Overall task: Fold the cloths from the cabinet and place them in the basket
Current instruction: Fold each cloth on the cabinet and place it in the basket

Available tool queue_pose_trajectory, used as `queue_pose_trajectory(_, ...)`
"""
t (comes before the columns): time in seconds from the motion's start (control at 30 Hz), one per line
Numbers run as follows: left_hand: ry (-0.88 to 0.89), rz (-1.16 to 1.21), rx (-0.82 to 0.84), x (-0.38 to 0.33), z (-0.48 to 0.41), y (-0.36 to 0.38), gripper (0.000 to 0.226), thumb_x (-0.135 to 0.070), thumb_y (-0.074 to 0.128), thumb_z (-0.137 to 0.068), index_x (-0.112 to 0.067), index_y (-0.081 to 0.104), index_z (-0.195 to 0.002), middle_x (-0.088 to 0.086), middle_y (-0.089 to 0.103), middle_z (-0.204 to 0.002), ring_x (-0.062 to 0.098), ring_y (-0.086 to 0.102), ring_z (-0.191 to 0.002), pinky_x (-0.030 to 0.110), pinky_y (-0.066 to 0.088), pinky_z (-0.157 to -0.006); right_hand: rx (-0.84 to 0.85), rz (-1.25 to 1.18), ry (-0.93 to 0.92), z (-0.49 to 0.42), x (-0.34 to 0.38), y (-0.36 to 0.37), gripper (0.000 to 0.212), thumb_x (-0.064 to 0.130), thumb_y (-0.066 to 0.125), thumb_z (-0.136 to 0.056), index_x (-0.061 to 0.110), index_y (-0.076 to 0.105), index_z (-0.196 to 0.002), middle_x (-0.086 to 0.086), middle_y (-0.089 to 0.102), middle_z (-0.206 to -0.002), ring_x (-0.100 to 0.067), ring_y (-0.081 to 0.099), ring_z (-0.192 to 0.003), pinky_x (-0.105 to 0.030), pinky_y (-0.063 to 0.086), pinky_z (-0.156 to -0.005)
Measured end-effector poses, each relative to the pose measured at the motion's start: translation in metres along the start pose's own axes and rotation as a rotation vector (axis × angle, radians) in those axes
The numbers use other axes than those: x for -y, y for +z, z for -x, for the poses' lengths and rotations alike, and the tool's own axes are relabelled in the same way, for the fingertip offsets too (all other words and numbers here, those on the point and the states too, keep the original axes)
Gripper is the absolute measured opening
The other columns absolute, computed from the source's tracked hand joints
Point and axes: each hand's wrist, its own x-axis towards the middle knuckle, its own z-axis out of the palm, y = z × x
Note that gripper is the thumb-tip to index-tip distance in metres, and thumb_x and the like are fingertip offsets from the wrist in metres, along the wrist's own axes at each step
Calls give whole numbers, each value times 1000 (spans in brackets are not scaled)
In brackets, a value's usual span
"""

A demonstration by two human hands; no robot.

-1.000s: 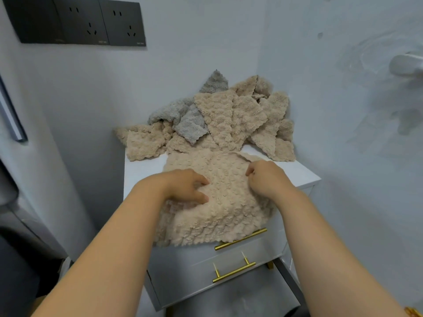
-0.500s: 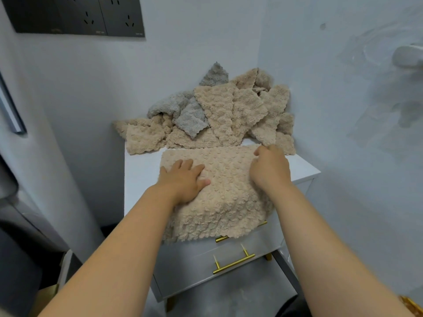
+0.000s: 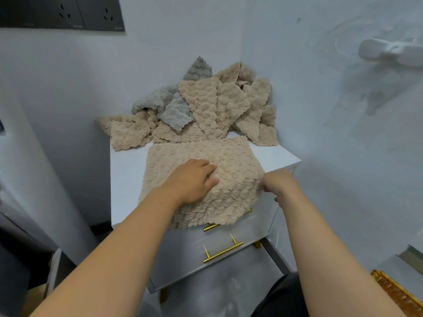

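beige cloth (image 3: pixel 229 161) lay spread on the white cabinet top (image 3: pixel 128 179), its long axis running 12 to 6 o'clock and its near end hanging over the front edge, covering part of the upper drawer handle (image 3: pixel 229 221). left hand (image 3: pixel 190 181) rested palm down on the cloth's middle with bent fingers. whether it pinched fabric or only pressed could not be told. right hand (image 3: pixel 280 185) sat at the cloth's 3 o'clock edge, its fingers (image 3: pixel 266 187) curled in against that edge and apparently pinching it. from that grip the cloth extended toward 9 o'clock, with the left hand between grip and far edge. judgement: the right hand was the nearer one for carrying this edge across, with the left serving as anchor. pile of unfolded cloths (image 3: pixel 229 104), beige with a grey cloth (image 3: pixel 174 110) among them, stood at 12 o'clock against the wall. no basket was in view.

compared with half a second before, the right hand had left the cloth's far corner at 1 o'clock and dropped to the side edge. the left hand had shifted slightly toward centre.
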Motion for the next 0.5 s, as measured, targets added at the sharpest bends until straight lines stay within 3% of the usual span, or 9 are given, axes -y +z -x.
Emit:
queue_pose_trajectory(0.07, -5, 14, 12, 1, 1, 1, 55, -45, 31, -100, -19, 30, -148, 5, 28, -155, 23, 24, -141, 35, 22, -115, 119, -43, 30, 2, -5, 0, 11, -5, 58, -83, 1, 63, -91, -18, 65, -110, -30, 60, -109, -37, 47, -84)
queue_pose_trajectory(0.13, -12, 14, 18, 3, 1, 2, 55, -46, 30, -100, -21, 27, -149, 4, 24, -156, 21, 21, -143, 36, 20, -117, 211, -61, 84, 6, -8, 0, 10, -4, 61, -82, 5, 59, -81, -12, 63, -99, -27, 60, -95, -37, 44, -90)
queue_pose_trajectory(0.23, -39, 2, 15, 6, 0, 5, 54, -46, 31, -100, -25, 25, -150, 1, 21, -158, 20, 18, -145, 42, 20, -117, 194, 65, 3, 9, -7, -6, 10, 4, 67, -83, 4, 57, -80, -11, 61, -96, -20, 57, -79, -25, 39, -58)
queue_pose_trajectory(0.27, -48, 1, 10, 7, 0, 7, 53, -44, 31, -100, -26, 25, -149, 0, 20, -158, 20, 18, -145, 43, 20, -116, 186, 76, -18, 12, -4, -8, 12, 4, 68, -82, 4, 57, -78, -13, 62, -95, -20, 59, -74, -25, 41, -55)
queue_pose_trajectory(0.37, -62, 13, -27, 8, -1, 8, 51, -42, 34, -100, -25, 29, -148, 1, 22, -157, 21, 20, -144, 44, 22, -116, 210, -154, -73, 11, -2, -14, 16, 1, 68, -82, 7, 57, -92, -15, 63, -92, -24, 63, -78, -36, 55, -68)
queue_pose_trajectory(0.43, -68, 34, -49, 9, -2, 10, 51, -42, 37, -100, -24, 32, -147, 1, 26, -155, 22, 23, -142, 44, 25, -115, 141, -282, -164, 12, 1, -19, 23, 7, 65, -86, 14, 54, -105, -9, 61, -86, -16, 59, -64, -28, 49, -52)
queue_pose_trajectory(0.5, -70, 65, -84, 7, -1, 9, 49, -41, 43, -98, -22, 39, -143, 2, 34, -150, 23, 31, -137, 41, 30, -111, 110, -318, -272, 14, 4, -23, 14, 6, 55, -92, 16, 61, -99, -5, 59, -74, -8, 53, -46, -18, 39, -41)
